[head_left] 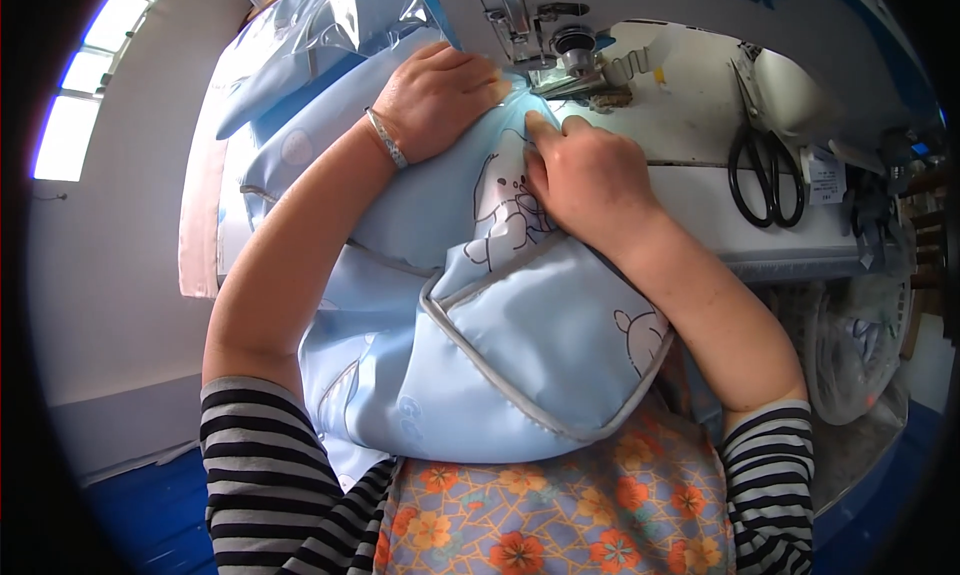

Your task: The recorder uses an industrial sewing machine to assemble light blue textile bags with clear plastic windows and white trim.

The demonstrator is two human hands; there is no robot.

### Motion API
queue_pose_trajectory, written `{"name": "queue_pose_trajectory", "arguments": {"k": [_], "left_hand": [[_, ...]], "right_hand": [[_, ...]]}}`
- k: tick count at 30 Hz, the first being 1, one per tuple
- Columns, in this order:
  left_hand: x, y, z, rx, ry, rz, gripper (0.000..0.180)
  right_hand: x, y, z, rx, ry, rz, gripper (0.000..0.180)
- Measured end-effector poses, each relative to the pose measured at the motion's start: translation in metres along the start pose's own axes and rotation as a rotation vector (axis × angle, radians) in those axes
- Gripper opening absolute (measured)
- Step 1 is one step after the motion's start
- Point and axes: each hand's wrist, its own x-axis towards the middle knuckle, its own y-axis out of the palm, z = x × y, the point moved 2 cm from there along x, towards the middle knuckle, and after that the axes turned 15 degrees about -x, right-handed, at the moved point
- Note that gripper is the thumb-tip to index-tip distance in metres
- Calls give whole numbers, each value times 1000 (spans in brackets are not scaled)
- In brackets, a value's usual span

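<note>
Light blue waterproof-looking fabric (545,345), printed with cartoon animals and edged with grey binding, spreads from the sewing machine (640,5) down over my lap. My left hand (435,100) presses on the cloth just left of the needle area, its fingers bent and gathered on the fabric. On the other side, my right hand (597,180) pinches the cloth close in front of the presser foot (535,67), index finger pointing toward it. Between the hands the fabric is puckered and lit by the machine's lamp. The needle tip cannot be made out clearly.
Black-handled scissors (766,175) lie on the machine bed at the right, beside a small white labelled packet (823,175). A clear plastic basket (850,350) stands below the table's right edge. More blue fabric (290,80) is heaped at the far left.
</note>
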Motion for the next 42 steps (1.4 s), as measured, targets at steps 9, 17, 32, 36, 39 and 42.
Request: {"name": "queue_pose_trajectory", "arguments": {"k": [9, 17, 32, 36, 39, 42], "left_hand": [[22, 4, -29, -43, -253, 308, 14], [35, -5, -36, -27, -530, 596, 21], [41, 8, -62, -66, -660, 542, 19], [40, 6, -61, -157, -701, 408, 24], [36, 7, -66, -208, -673, 306, 21], [33, 9, -67, -191, -682, 274, 19]], "right_hand": [[2, 8, 1, 4, 19, -33, 30], [-3, 1, -17, 41, -156, 97, 35], [-7, 6, -6, 143, -46, -15, 18], [-6, 7, 0, 160, -15, -65, 14], [-5, 5, 2, 156, 11, -82, 13], [-4, 6, -1, 145, 17, -65, 12]]}}
